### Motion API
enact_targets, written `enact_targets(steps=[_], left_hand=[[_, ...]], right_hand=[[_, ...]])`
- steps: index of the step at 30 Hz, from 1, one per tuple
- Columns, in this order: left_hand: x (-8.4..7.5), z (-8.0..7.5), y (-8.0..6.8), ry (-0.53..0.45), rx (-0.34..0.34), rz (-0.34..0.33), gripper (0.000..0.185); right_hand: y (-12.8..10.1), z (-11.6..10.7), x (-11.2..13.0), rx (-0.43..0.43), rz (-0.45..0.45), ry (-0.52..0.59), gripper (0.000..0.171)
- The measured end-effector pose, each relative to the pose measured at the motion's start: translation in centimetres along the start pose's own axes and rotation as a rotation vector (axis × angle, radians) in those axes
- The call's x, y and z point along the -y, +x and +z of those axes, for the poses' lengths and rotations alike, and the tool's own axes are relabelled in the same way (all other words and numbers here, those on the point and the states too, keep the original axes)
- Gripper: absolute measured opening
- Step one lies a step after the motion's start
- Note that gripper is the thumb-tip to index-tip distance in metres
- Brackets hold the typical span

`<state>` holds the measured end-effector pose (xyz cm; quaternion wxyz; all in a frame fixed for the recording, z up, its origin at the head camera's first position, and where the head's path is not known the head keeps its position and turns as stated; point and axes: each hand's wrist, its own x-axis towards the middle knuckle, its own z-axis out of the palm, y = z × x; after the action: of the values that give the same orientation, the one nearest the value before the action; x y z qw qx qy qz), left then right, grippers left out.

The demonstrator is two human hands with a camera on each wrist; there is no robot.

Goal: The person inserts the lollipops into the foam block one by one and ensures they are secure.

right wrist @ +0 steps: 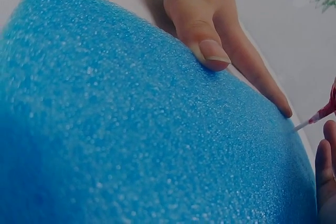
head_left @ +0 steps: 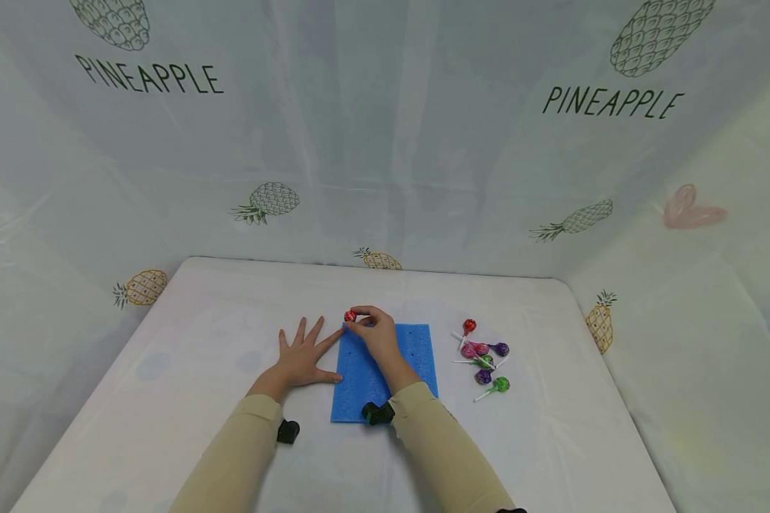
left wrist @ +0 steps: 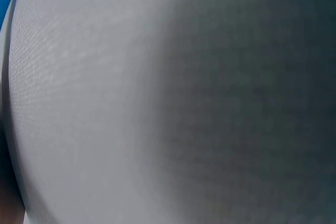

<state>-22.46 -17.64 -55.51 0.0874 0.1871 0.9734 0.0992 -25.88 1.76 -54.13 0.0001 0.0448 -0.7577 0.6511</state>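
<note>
Head cam sits high at the near edge, pitched forward and down, taking in the whole white table, both forearms and the printed backdrop. Left wrist cam is pressed almost onto the tablecloth, so it's a grey blur with a blue sliver top left. Right wrist cam skims low over the blue foam pad, facing left; it shares the pad and left hand with head.

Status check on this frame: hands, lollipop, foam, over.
Left hand flat, bracing blue foam block. Right hand pinching red lollipop over foam's far-left corner. Spare lollipops lie clear, right.
</note>
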Motion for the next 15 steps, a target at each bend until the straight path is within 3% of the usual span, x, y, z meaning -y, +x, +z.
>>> enact_targets(steps=[15], left_hand=[[-0.28, -0.32, -0.15, -0.001, -0.003, -0.008, 0.1]], right_hand=[[-0.66, -0.96, 0.44, -0.013, -0.027, 0.019, 0.039]])
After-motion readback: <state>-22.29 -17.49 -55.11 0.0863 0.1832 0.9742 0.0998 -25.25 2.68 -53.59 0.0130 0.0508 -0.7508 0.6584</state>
